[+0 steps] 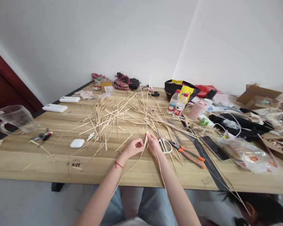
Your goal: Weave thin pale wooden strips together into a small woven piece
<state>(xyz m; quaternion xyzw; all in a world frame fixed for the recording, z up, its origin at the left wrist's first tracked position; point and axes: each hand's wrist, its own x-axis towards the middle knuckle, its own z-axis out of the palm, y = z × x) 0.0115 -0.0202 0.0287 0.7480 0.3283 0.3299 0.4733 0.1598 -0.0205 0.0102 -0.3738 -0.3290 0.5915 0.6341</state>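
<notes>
My left hand [133,147] and my right hand [153,143] meet over the wooden table [25,163], both pinched on a small bundle of pale straw strips [146,138]. Long thin strips rise from the pinch toward the wall and others trail down past the table's front edge. A red cord circles my left wrist. Behind my hands lies a wide loose pile of straw strips [118,114].
White-handled scissors [163,144] and orange-handled pliers [187,152] lie right of my hands, beside a black ruler [207,161] and a phone [213,147]. Two water bottles [178,102], a pink cup [196,110], a glass mug [16,119], white cases [55,107] and clutter surround them. Another person's head [261,208] shows at lower right.
</notes>
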